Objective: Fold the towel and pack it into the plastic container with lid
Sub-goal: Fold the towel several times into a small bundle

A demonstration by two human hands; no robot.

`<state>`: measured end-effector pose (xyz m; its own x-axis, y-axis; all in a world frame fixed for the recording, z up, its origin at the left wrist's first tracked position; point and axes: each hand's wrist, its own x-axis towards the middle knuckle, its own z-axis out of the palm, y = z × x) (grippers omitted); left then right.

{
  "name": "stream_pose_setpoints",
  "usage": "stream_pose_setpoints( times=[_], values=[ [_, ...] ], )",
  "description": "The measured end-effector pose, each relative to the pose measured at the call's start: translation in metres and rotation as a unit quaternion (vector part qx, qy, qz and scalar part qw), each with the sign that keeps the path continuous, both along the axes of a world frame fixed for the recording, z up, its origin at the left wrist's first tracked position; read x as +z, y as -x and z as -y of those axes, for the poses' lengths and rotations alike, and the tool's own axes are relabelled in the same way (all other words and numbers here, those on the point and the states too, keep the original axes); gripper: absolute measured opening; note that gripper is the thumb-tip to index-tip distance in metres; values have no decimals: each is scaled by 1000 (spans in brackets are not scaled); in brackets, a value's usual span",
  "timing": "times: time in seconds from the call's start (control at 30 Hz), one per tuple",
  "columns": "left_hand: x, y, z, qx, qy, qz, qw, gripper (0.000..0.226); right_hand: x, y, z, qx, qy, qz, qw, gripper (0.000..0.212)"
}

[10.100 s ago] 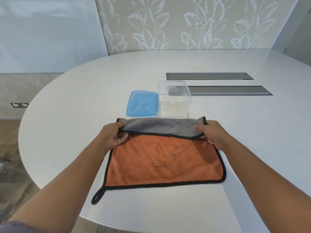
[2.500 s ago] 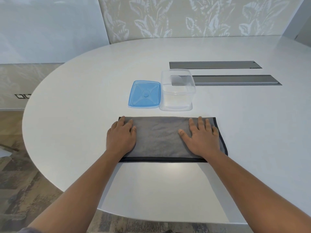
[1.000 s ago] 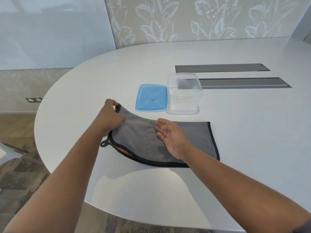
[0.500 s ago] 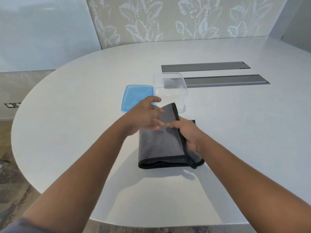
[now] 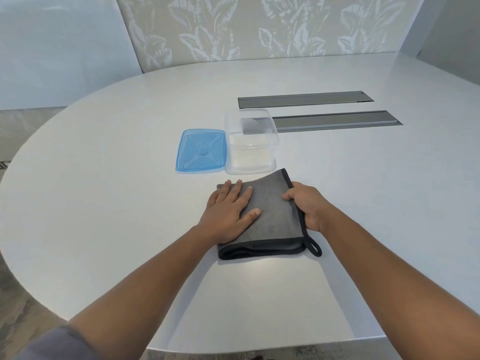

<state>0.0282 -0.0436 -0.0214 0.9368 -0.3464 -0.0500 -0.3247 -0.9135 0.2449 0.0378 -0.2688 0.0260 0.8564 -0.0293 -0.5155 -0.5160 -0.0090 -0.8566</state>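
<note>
The towel [image 5: 272, 216] lies folded into a thick grey square with black trim on the white table, its hanging loop at the near right corner. My left hand [image 5: 228, 211] rests flat on its left half, fingers spread. My right hand [image 5: 309, 206] grips the towel's right edge, whose far corner is lifted slightly. Just beyond the towel stands the clear plastic container [image 5: 250, 144], open and with nothing inside. The blue lid [image 5: 201, 150] lies flat to the container's left.
Two long grey slots [image 5: 337, 120] are set into the white table [image 5: 104, 203] behind and right of the container. The table's rounded edge runs along the left and near sides. A patterned wall stands at the back.
The towel has been folded from a long strip into a square. My left hand has come down flat on it, and my right hand still holds the right edge.
</note>
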Motion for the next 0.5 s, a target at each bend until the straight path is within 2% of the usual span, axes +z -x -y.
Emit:
stream_pose_setpoints(
  times=[0.07, 0.17, 0.27, 0.33, 0.4, 0.43, 0.5],
  values=[
    [1, 0, 0, -3, -10, -1, 1000, 89, 3, -1, -1, 17, 53, 15, 998, 37],
    [5, 3, 0, -9, -21, -10, 1000, 101, 5, 0, 2, 52, 137, 36, 989, 54],
    [8, 4, 2, -17, -47, -22, 998, 115, 5, 5, 7, 109, 282, 85, 949, 70],
    [10, 3, 3, -22, -62, -29, 997, 122, 8, 8, 6, 158, 429, 118, 881, 73],
    [10, 3, 3, -25, -65, -32, 997, 125, 10, 12, 0, 173, 574, 151, 786, 76],
    [9, 2, 3, -26, -66, -30, 997, 126, 10, 14, -6, 167, 615, 182, 749, 75],
    [7, 2, 3, -27, -64, -24, 997, 128, 10, 18, -20, 164, 624, 272, 714, 68]
  ],
)
